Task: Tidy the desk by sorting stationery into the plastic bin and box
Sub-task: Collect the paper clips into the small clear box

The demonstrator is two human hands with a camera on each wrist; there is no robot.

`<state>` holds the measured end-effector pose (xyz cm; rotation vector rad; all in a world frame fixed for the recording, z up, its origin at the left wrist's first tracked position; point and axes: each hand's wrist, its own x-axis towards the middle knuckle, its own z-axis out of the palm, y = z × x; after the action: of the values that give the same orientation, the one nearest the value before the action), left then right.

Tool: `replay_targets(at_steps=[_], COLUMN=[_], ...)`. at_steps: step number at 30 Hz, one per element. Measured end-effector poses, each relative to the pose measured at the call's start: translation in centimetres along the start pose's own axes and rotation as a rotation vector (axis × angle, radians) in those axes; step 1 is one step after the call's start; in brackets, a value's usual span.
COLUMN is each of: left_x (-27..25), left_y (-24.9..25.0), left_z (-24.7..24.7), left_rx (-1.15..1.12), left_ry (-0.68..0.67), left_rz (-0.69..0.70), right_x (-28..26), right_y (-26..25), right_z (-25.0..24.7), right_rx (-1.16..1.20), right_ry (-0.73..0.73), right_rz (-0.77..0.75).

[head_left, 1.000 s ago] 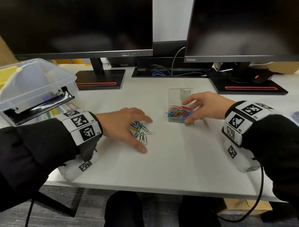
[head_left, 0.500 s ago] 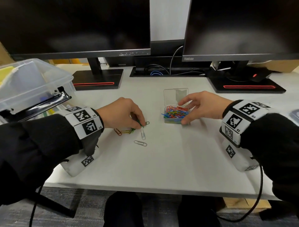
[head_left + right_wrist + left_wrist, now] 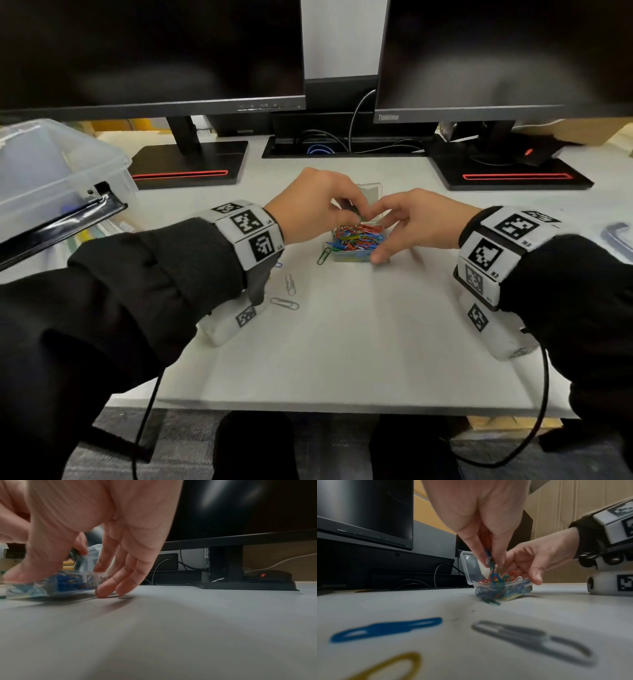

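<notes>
My left hand (image 3: pixel 310 202) pinches paper clips (image 3: pixel 490 561) directly above the small clear box (image 3: pixel 354 251), which my right hand (image 3: pixel 416 222) grips from its right side.

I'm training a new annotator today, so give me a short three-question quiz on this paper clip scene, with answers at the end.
1. True or false: the lid of the small clear box stands open.
2. Which hand pinches paper clips above the box: A the left hand, or B the right hand?
3. Fill in: a loose green paper clip lies on the desk right beside the box on its ____ side, seen from the head camera.

Key: 1 true. 2 A; the right hand steadies the box. 3 left; grey paper clips lie nearer the person.
</notes>
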<state>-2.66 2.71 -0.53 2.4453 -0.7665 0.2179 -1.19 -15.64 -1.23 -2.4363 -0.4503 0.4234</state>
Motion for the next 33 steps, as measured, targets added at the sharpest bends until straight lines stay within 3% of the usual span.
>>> replay_targets(at_steps=[2,6,11,14,19,24,29,33], left_x=[0.1,-0.1,-0.5,-0.5,-0.4,-0.4,-1.6,-3.5], left_y=[0.2,0.0,-0.6,-0.4,-0.5,-0.6,-0.3,-0.1], left_z=[0.2,-0.1,0.0,0.1,0.3,0.5,-0.4,-1.1], left_rx=[0.007,0.102,0.187,0.178,0.186,0.228,0.155,0.176], left_ry=[-0.044,0.030,-0.100,-0.162,-0.064,-0.251,-0.031,-0.158], left_rz=[-0.017,-0.083,-0.195,-0.151,-0.109,-0.062,0.051,0.071], right_x=[0.0,0.0,0.1,0.0,-0.1,0.0,0.1,0.0], right_y=[0.0,0.1,0.0,-0.1,-0.2,0.0,0.1,0.1], right_z=[0.0,0.0,0.0,0.0,0.0,0.1,0.0,0.0], right_rx=[-0.002,-0.001,-0.018,-0.037,-0.032,-0.032,-0.054,-0.050], right_ry=[-0.005,-0.001,0.003,0.016,0.021,0.022,0.043,0.044], right_rz=[0.000,0.005,0.019,0.024,0.018,0.016,0.015,0.016])
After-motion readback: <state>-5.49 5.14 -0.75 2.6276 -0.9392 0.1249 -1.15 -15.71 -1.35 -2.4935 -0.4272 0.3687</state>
